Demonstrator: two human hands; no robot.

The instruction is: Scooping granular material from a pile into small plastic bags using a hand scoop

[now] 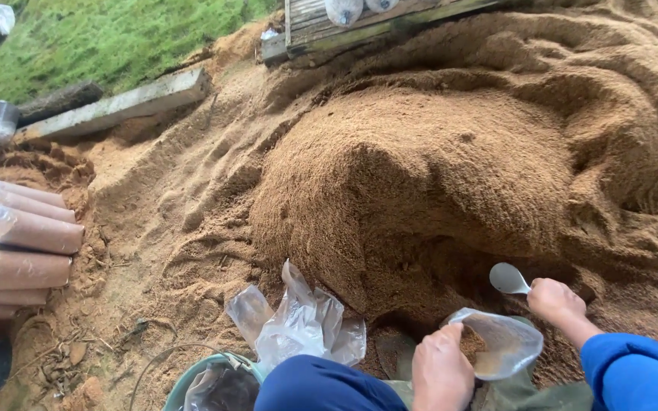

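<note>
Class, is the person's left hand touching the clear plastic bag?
Touching. The head view shows the left hand gripping the rim of the clear plastic bag, fingers curled over its edge.

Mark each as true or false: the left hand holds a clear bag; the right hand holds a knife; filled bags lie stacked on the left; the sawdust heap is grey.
1. The left hand holds a clear plastic bag open. True.
2. The right hand holds a knife. False: it holds a pale scoop.
3. Filled tube-shaped bags lie stacked on the left. True.
4. The sawdust heap is grey. False: it is brown.
</note>
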